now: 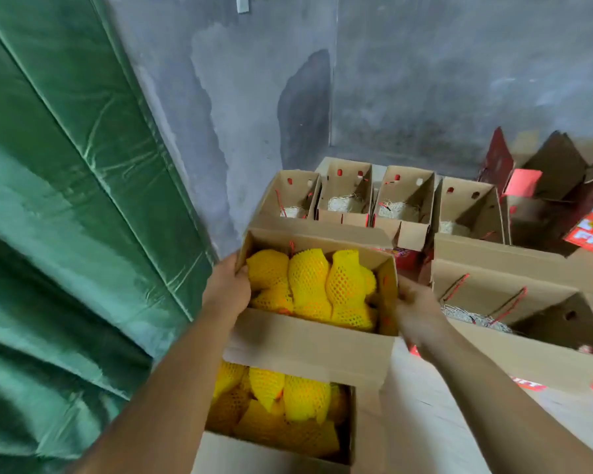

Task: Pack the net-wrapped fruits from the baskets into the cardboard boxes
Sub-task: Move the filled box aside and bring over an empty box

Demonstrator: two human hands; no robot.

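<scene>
An open cardboard box [308, 343] filled with fruits in yellow foam nets [308, 285] is in the middle of the view. My left hand [226, 289] grips its left wall, fingers curled over the rim. My right hand [415, 309], blurred, holds its right wall. Just below it stands a second open box [274, 453], also full of yellow net-wrapped fruits [288, 401]. No baskets are in view.
Several open boxes with pale straw padding stand in a row behind [344, 196], and another one stands at the right [514, 302]. Red printed cartons [589, 230] lie at the far right. A green tarp [65, 200] hangs at the left, against a grey concrete wall.
</scene>
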